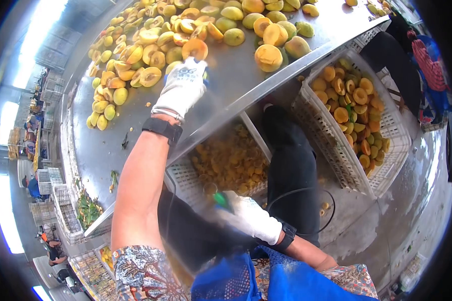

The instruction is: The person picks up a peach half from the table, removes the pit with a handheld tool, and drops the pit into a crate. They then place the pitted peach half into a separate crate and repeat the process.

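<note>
My left hand (184,86), in a white printed glove, reaches over the metal table (231,75). Its fingertips close on a halved yellow peach (195,49) with the cut face showing; the grip is partly hidden by the glove. My right hand (251,218), also gloved in white, is low over my lap. It is wrapped round a green-handled tool (220,199) with a thin metal loop at its end, somewhat blurred. Many whole and halved peaches (150,52) lie heaped on the table beyond my left hand.
Below the table edge, a white crate (178,175) holds orange-brown fruit scraps (231,158). A white slotted crate (331,163) of peach halves (354,103) stands on the floor at right. Leaves (88,210) gather at the table's left corner. Another person (429,65) sits at upper right.
</note>
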`<state>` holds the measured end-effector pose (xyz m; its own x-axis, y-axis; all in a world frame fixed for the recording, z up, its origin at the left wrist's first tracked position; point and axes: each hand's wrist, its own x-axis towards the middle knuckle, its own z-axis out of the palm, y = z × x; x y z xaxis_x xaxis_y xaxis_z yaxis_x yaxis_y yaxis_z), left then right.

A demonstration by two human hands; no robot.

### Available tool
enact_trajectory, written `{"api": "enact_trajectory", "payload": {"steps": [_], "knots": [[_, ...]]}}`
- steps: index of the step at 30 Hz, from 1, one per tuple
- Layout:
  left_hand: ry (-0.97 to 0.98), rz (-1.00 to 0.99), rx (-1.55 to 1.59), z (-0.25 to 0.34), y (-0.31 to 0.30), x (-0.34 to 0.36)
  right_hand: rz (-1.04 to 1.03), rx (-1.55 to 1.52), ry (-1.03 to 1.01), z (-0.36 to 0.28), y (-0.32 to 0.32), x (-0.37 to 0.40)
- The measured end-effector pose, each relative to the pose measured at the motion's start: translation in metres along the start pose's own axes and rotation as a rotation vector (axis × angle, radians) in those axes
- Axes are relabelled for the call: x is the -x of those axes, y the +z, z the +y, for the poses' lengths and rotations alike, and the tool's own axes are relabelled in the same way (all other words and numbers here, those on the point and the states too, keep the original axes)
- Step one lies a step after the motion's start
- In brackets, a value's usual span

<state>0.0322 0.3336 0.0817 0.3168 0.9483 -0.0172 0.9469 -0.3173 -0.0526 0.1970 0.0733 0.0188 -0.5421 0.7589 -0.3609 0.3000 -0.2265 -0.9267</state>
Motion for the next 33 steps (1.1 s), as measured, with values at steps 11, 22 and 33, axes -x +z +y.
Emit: {"api": "enact_trajectory", "payload": {"steps": [11,22,33], "knots": [[-0.218,0.095,0.414,-0.039,-0.013,0.100,0.208,-0.177,0.102,-0.012,-0.012,0.015],[-0.189,0.238,2.565,0.015,0.012,0.289,0.051,-0.413,0.007,-0.052,0.003,0.038],[-0.314,0.434,2.263,0.058,0.031,0.320,0.187,0.413,-0.484,-0.051,0.063,0.024]]}}
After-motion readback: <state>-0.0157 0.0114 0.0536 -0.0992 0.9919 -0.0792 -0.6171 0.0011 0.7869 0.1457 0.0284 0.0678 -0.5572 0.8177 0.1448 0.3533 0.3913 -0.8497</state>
